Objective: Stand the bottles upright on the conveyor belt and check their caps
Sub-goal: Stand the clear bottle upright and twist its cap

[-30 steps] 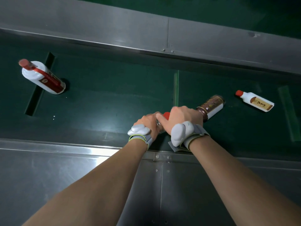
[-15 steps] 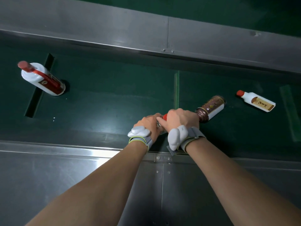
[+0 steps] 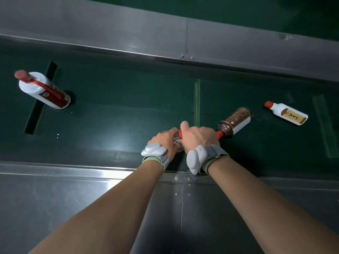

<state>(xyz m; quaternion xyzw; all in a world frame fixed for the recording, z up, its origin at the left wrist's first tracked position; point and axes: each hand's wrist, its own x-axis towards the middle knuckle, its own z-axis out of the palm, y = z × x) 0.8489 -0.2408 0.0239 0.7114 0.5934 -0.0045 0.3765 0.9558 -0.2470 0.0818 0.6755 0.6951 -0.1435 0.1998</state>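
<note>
On the dark green conveyor belt (image 3: 119, 110), close to its near edge, both hands close around a small clear bottle (image 3: 176, 141) with a red cap. My left hand (image 3: 163, 142) grips its body and my right hand (image 3: 199, 137) wraps the cap end, thumb raised. Most of this bottle is hidden. Just behind my right hand a brown bottle (image 3: 235, 121) lies on its side, red cap toward me. Farther right lies a small white bottle (image 3: 288, 114), its red cap pointing left. At the far left a white bottle with a red label (image 3: 45, 90) stands upright.
Steel side rails border the belt on the far side (image 3: 128, 32) and the near side (image 3: 73, 171). A dark slot (image 3: 39, 101) crosses the belt by the upright bottle. A pale green seam (image 3: 197, 99) runs across the belt's middle.
My right hand has shifted slightly left over the cap, thumb lifting, which uncovers the brown bottle's red cap. The other bottles have barely moved.
</note>
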